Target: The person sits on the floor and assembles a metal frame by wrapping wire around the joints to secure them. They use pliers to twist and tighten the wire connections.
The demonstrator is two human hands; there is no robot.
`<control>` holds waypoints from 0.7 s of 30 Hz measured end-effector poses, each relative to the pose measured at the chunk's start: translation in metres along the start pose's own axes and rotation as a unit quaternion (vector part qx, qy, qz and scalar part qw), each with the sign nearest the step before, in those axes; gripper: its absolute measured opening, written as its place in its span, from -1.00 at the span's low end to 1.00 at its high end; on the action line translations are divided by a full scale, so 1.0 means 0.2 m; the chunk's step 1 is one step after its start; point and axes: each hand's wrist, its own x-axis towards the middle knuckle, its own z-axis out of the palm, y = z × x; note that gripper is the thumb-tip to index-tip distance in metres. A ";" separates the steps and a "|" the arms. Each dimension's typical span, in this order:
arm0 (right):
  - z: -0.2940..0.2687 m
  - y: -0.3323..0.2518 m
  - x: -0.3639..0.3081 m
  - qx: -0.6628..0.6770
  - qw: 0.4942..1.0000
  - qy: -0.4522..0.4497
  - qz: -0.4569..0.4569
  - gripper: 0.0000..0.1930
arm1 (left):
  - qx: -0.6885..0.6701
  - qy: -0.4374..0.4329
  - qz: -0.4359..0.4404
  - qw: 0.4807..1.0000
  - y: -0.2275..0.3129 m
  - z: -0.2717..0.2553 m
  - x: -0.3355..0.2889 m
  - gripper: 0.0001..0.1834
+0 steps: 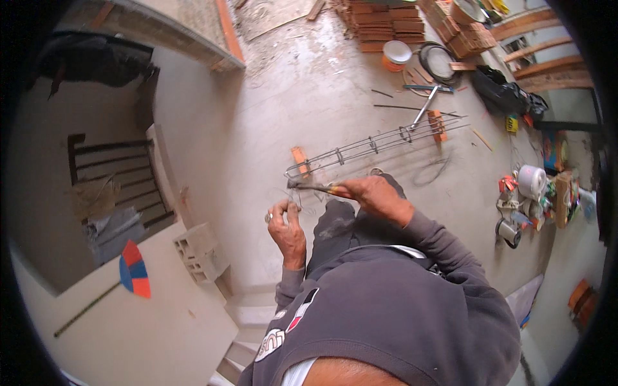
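Observation:
In my right hand (pixel 373 193) is a pair of long-handled pincers (pixel 312 187); its dark head reaches left to the near end of a steel rebar cage (pixel 356 151). My left hand (pixel 287 233) is just below that head, fingers pinched together on thin tie wire (pixel 293 197), whose fine strands hardly show. The cage is made of long thin bars with several stirrups spaced along it. One end lies over an orange brick (pixel 299 157), the other over a second brick (pixel 437 122). Whether the pincers' jaws bite on wire is too small to tell.
A grey metal bar tool (pixel 425 106) leans by the cage's far end. Loose wire (pixel 432 172) lies on the floor right of my legs. Farther off are a bucket (pixel 396 53), a black coil (pixel 440 62) and stacked bricks (pixel 384 27). Concrete block (pixel 198 252) stands left; clutter with a white container (pixel 532 182) right.

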 end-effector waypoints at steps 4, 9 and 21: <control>-0.04 0.06 -0.03 0.282 0.954 -0.101 0.010 -0.71 | -0.303 -0.025 -0.112 0.946 0.05 -0.03 0.06 -0.80; -0.05 0.05 -0.01 0.102 0.994 -0.009 -0.048 -0.58 | -0.301 0.003 -0.099 0.949 0.11 -0.01 0.04 -0.82; -0.11 -0.04 -0.08 0.552 0.803 -0.192 0.117 -0.48 | -0.582 0.072 -0.279 0.760 -0.08 0.03 0.01 -0.91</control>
